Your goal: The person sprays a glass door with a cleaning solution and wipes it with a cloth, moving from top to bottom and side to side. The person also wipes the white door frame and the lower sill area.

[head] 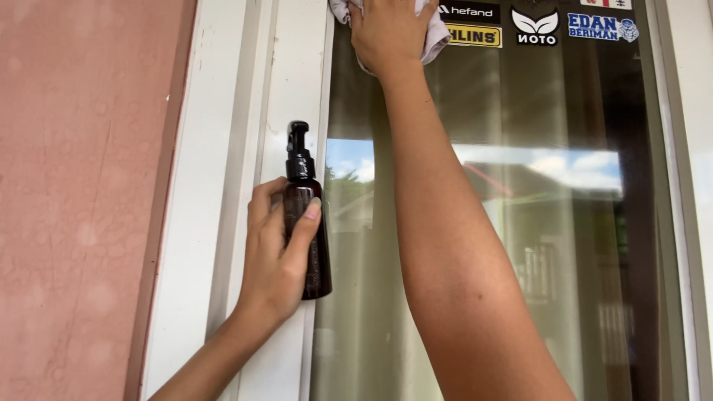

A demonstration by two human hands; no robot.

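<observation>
Up at the glass window pane [520, 245], our right hand [388, 33] presses a crumpled pale grey cloth [434, 38] flat against it. Our left hand [276, 256] wraps a dark brown pump-spray bottle [306, 212], upright beside the white frame [293, 82].

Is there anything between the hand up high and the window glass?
Yes. A pale cloth lies under the right hand, pressed against the window glass near its top, beside the stickers. The left hand holds a dark spray bottle lower down, by the white frame.
</observation>
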